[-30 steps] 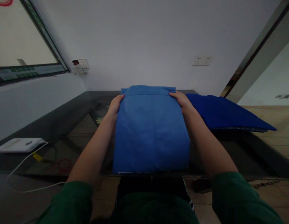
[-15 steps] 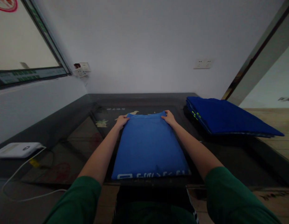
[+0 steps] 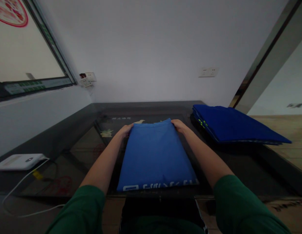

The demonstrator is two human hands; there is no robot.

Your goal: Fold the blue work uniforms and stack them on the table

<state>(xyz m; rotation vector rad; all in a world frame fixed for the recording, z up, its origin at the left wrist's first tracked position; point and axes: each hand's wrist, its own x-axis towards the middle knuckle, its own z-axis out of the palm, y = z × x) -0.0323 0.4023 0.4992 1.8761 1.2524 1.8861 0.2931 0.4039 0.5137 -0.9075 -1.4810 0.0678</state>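
Observation:
A folded blue cloth (image 3: 156,156) lies flat on the dark glossy tabletop, its printed white lettering along the near edge. My left hand (image 3: 126,130) is closed at the cloth's far left corner, fingertips partly hidden behind its edge. At the far right corner, my right hand (image 3: 179,125) grips the edge, and that corner stands slightly raised. Whether the piece is a garment or a bag does not show.
To the right sits a stack of darker blue folded cloth (image 3: 239,125) with yellow-green marks, overhanging the table's (image 3: 239,172) edge. A white power bank (image 3: 20,162) with a white cable (image 3: 18,188) lies at left. Behind are the wall and sockets (image 3: 208,72).
Both thumbs have slipped off the cloth's top to its side edges. The far right corner looks more raised. The view has tilted slightly, and the cloth has stayed in about the same place.

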